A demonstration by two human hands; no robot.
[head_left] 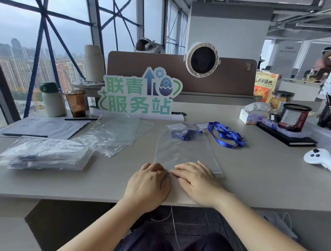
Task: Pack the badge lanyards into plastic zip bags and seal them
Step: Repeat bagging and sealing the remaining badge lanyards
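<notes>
A clear plastic zip bag (pixel 184 149) lies flat on the desk in front of me, with a folded blue lanyard (pixel 183 133) inside at its far end. My left hand (pixel 148 182) and my right hand (pixel 198 179) rest side by side on the bag's near edge, fingertips pressing the zip strip where they meet. Whether any finger pinches the strip I cannot tell. A loose blue lanyard (pixel 226 135) lies on the desk to the right of the bag.
Empty clear bags (pixel 114 134) lie at the left centre, and a stack of filled bags (pixel 44 153) sits nearer left. A white controller (pixel 320 158) lies at right. Cups, a sign (pixel 137 93) and a pen holder (pixel 293 116) line the back.
</notes>
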